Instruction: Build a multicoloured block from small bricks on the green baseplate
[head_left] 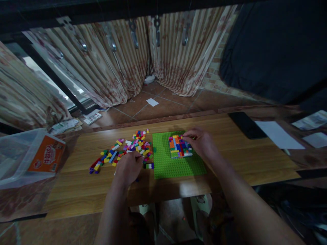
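My right hand is at the upper right corner of a multicoloured block of toy bricks, its thumb and finger pinched together; whatever sits between them is too small to name. That block stands on a green studded baseplate. To the left, my left hand hovers low over the near side of a loose pile of toy bricks. Its fingers are curled closed, and their contents are hidden. Beside the baseplate's left edge lies a short row of dark, white and purple bricks.
The wooden table carries a dark tablet-like slab and a white paper sheet at the right. A clear plastic bin with an orange label stands at the left. Curtains hang behind.
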`<act>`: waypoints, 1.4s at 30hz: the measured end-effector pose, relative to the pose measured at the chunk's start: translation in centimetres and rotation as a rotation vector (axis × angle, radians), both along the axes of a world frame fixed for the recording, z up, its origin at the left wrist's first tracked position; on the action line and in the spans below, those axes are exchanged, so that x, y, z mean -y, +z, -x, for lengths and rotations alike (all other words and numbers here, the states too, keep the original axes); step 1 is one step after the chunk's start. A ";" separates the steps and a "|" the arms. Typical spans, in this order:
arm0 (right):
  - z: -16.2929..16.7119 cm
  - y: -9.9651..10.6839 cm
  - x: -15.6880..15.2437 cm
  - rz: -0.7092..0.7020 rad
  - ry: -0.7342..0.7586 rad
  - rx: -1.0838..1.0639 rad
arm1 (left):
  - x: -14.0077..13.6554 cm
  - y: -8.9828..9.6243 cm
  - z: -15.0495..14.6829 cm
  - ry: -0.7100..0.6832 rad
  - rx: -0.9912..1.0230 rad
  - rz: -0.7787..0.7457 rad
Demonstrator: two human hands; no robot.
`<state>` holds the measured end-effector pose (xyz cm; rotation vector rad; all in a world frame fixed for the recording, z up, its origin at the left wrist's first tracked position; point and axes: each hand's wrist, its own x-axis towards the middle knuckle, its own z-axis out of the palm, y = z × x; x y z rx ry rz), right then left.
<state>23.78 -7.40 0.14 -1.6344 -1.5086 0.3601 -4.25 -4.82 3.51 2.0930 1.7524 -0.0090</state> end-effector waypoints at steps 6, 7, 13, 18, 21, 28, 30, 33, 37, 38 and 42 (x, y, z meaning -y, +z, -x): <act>0.0 -0.7 -0.8 0.128 -0.075 -0.436 | 0.1 0.1 0.1 0.001 0.037 -0.006; 0.0 -0.8 -0.9 0.145 -0.076 -0.517 | 0.1 0.1 0.1 0.001 0.039 -0.007; 0.3 -0.6 -1.0 0.261 -0.076 -0.884 | 0.1 0.4 -0.1 0.009 0.020 0.000; 0.7 -0.7 -1.0 0.259 -0.072 -0.928 | 0.0 0.4 -0.2 0.021 0.069 -0.010; 0.8 -0.5 -0.9 0.272 -0.064 -0.940 | 0.0 0.5 -0.3 0.041 0.157 -0.044; -0.7 0.7 -1.0 0.115 -0.155 -0.900 | 0.0 0.3 -1.0 0.073 0.458 -0.069; -1.2 0.8 -1.1 0.068 -0.199 -0.887 | -0.1 0.0 -1.2 0.076 0.516 -0.064; -1.4 0.8 -1.1 0.049 -0.228 -0.851 | -0.1 -0.5 -1.6 0.106 0.633 -0.009; -0.9 0.9 -1.1 0.023 -0.228 -0.822 | 0.2 -0.4 -2.3 0.174 0.819 0.092; -0.7 0.9 -1.1 0.019 -0.233 -0.819 | 0.2 -0.4 -2.5 0.182 0.856 0.105; -0.1 1.2 -1.0 0.005 -0.232 -0.787 | 0.2 -0.5 -2.7 0.162 0.942 0.113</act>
